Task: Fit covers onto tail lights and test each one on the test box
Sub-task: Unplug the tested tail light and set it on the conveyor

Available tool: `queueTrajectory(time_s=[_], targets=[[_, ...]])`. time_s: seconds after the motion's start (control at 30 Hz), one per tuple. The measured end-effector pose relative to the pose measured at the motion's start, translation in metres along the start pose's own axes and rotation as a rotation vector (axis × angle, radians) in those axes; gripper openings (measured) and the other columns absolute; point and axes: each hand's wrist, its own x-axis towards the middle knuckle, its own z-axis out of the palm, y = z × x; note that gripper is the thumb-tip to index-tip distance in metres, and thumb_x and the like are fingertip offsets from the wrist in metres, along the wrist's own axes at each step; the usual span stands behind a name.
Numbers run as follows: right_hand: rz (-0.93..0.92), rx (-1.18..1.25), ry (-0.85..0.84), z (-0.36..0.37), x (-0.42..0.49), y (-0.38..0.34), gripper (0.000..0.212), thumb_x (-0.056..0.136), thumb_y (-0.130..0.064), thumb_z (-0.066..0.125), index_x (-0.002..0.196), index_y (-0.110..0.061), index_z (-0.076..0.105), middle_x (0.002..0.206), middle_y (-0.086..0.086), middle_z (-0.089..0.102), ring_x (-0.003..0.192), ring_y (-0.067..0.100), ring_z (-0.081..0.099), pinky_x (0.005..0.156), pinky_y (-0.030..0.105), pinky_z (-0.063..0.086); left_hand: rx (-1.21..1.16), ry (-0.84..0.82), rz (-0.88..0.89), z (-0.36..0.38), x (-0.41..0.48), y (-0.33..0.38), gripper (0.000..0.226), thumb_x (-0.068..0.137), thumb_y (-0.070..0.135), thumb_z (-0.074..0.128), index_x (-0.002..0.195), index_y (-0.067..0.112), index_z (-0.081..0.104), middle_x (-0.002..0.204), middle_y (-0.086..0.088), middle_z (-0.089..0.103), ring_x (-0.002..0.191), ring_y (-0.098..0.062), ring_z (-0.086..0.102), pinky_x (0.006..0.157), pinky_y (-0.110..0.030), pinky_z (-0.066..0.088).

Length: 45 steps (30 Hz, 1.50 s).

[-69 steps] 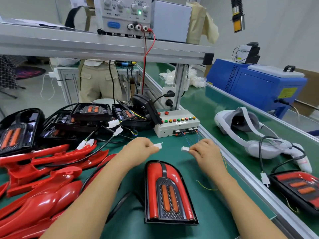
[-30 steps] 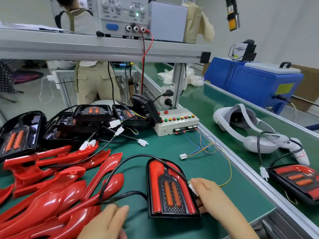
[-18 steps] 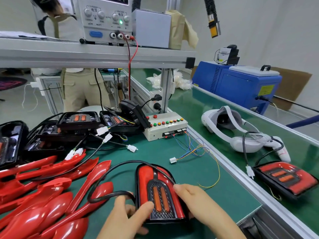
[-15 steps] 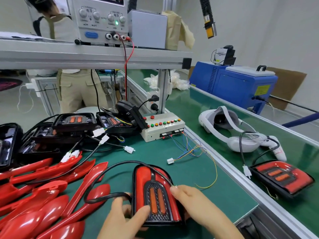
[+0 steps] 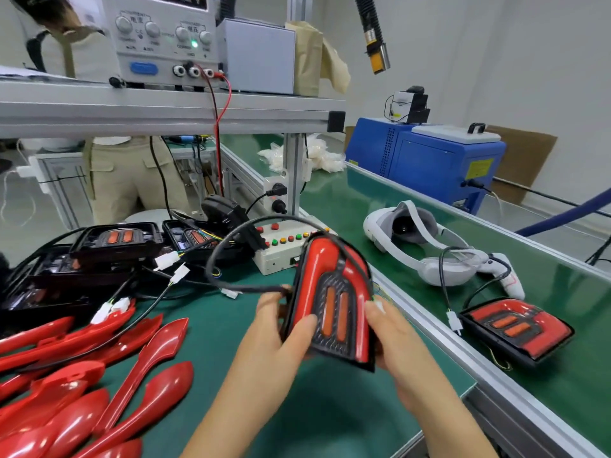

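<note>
Covered tail light [image 5: 334, 302], red with two orange strips, held tilted above the green mat [image 5: 330, 408] between both hands. Left hand [image 5: 281, 332] grips its lower left edge, thumb on the face; right hand [image 5: 396, 338] is curled round its right edge. Its black cable [image 5: 210, 266] loops up and over beyond the left hand. Test box [image 5: 281, 259] stands just beyond the hands. Loose red covers [image 5: 148, 352] lie left of the left hand; a second covered light [image 5: 515, 328] rests on the conveyor [image 5: 578, 292], right of the right hand.
</note>
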Motion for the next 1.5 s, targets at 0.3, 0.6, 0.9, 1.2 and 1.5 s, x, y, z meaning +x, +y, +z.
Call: queueTrajectory(time_s=[0.3, 0.6, 0.9, 1.2, 1.5], targets=[[-0.036, -0.036, 0.497, -0.089, 0.026, -0.006, 0.023, 0.097, -0.034, 0.049, 0.098, -0.017, 0.064, 0.098, 0.007, 0.072, 0.093, 0.026, 0.068, 0.087, 0.049, 0.054, -0.096, -0.297, -0.003, 0.105, 0.073, 0.029, 0.051, 0.098, 0.033, 0.046, 0.145, 0.023, 0.031, 0.136, 0.003, 0.033, 0.102, -0.017, 0.062, 0.08, -0.025, 0.057], [0.162, -0.56, 0.827, -0.197, 0.035, 0.001, 0.044, 0.095, -0.044, 0.041, 0.108, -0.005, 0.058, 0.102, 0.019, 0.063, 0.086, 0.034, 0.057, 0.077, 0.041, 0.044, -0.097, -0.524, -0.101, 0.173, 0.062, 0.017, 0.064, 0.094, 0.031, 0.047, 0.149, 0.038, 0.015, 0.145, 0.013, 0.029, 0.099, -0.018, 0.066, 0.07, -0.011, 0.047], [0.32, -0.701, 0.886, -0.209, 0.045, 0.004, 0.054, 0.099, -0.041, 0.038, 0.125, 0.006, 0.043, 0.099, 0.022, 0.054, 0.081, 0.033, 0.047, 0.068, 0.037, 0.036, -0.056, -0.562, -0.175, 0.178, 0.045, -0.01, 0.062, 0.095, 0.033, 0.047, 0.15, 0.032, 0.018, 0.138, 0.011, 0.033, 0.089, -0.015, 0.065, 0.059, -0.005, 0.047], [0.371, -0.521, 0.834, -0.206, 0.044, 0.003, 0.043, 0.099, -0.029, 0.037, 0.139, -0.013, 0.031, 0.078, 0.006, 0.044, 0.062, 0.03, 0.059, 0.068, 0.05, 0.059, -0.006, -0.583, -0.179, 0.184, 0.04, -0.027, 0.062, 0.089, 0.038, 0.047, 0.147, 0.038, 0.024, 0.135, 0.014, 0.035, 0.068, 0.001, 0.061, 0.087, -0.034, 0.055], [0.382, -0.55, 0.838, -0.216, 0.037, 0.006, 0.038, 0.097, -0.035, 0.042, 0.129, -0.016, 0.039, 0.082, 0.005, 0.048, 0.058, 0.03, 0.063, 0.065, 0.048, 0.06, 0.025, -0.572, -0.191, 0.181, 0.039, -0.03, 0.06, 0.09, 0.036, 0.046, 0.147, 0.033, 0.025, 0.131, 0.011, 0.036, 0.067, -0.005, 0.061, 0.088, -0.038, 0.055]])
